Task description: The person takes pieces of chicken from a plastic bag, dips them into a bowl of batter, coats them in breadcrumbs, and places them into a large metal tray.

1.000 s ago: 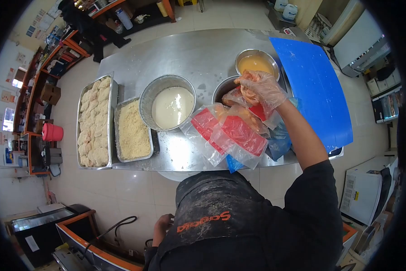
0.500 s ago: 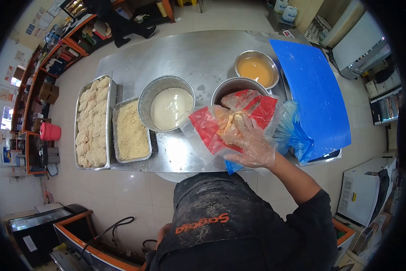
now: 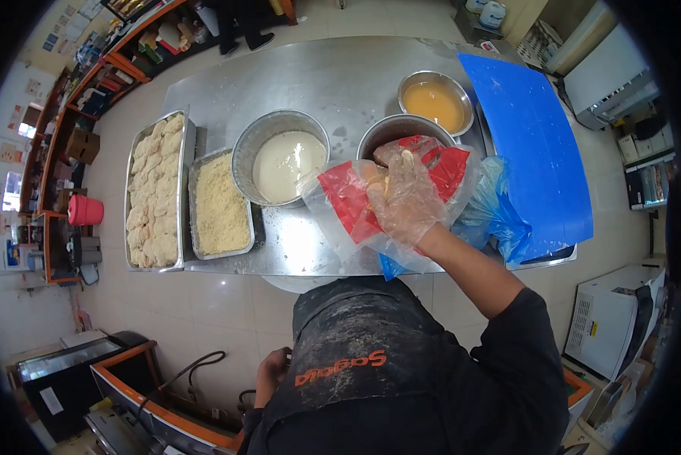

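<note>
My right hand (image 3: 410, 199), in a clear plastic glove, lies over a red and clear plastic bag (image 3: 339, 189) with fingers stretched forward. Between its thumb and fingers shows part of a yellowish raw chicken piece (image 3: 377, 179), mostly hidden under the palm. The bag drapes over the front rim of a metal pot (image 3: 371, 135), and more raw meat (image 3: 398, 145) shows in it. Low beside my dark, flour-dusted apron, my bare left hand (image 3: 274, 365) has its fingers curled; what they hold, if anything, is hidden.
Left along the steel table (image 3: 287, 243) stand a pan of coated pieces (image 3: 155, 189), a tray of crumbs (image 3: 223, 205) and a pot of white batter (image 3: 287, 163). Behind is a bowl of orange liquid (image 3: 434, 105). At right lie a blue board (image 3: 538, 152) and a blue bag (image 3: 500, 208).
My right hand has moved slightly forward and turned palm down, covering most of the chicken piece. My left hand has come further into view. A person in the background has stepped right.
</note>
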Available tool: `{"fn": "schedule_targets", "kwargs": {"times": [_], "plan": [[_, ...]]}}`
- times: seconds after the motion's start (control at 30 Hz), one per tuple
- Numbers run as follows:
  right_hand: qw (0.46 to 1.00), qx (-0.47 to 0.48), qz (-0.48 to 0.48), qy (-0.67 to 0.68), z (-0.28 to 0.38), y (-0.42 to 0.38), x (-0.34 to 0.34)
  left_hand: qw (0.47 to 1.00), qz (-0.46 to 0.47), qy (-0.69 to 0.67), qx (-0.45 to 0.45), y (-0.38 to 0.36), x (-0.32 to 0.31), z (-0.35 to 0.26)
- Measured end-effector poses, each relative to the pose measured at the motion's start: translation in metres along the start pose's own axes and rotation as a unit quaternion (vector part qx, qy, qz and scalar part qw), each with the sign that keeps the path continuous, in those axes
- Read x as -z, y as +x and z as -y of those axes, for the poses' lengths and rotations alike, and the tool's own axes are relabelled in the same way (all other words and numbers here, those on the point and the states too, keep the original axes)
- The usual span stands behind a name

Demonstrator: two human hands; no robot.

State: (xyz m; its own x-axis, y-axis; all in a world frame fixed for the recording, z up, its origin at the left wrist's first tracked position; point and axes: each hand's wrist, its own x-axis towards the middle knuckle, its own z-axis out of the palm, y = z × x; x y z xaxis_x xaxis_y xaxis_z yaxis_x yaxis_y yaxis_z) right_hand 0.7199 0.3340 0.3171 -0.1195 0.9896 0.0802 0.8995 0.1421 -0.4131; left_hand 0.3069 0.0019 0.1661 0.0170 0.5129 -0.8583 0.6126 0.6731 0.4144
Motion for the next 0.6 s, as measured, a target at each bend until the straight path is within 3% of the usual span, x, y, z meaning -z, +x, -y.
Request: {"fn": "schedule_targets", "kwargs": {"times": [0.07,0.17,0.23,0.3,0.47,0.6], "plan": [[0.999,-0.029,0.032,-0.006,0.008,0.000,0.015,1.000,-0.004,-0.002,-0.021,-0.005,-0.007,0.000],[0.993,0.043,0.086,-0.070,-0.014,0.013,0.009,0.999,-0.008,-0.001,-0.048,-0.006,-0.013,0.005],[0.949,-0.066,0.193,0.240,-0.034,0.034,0.027,0.998,-0.010,0.000,-0.063,-0.008,-0.017,0.009],[0.908,-0.075,0.259,0.321,-0.057,0.054,0.042,0.997,-0.014,0.000,-0.074,-0.013,-0.016,0.008],[0.951,0.080,0.291,0.072,-0.073,0.063,0.046,0.992,-0.037,-0.010,-0.122,-0.028,-0.013,-0.003],[0.931,0.012,0.355,0.085,-0.068,0.075,0.048,0.992,-0.038,0.042,-0.112,0.001,-0.016,0.052]]}}
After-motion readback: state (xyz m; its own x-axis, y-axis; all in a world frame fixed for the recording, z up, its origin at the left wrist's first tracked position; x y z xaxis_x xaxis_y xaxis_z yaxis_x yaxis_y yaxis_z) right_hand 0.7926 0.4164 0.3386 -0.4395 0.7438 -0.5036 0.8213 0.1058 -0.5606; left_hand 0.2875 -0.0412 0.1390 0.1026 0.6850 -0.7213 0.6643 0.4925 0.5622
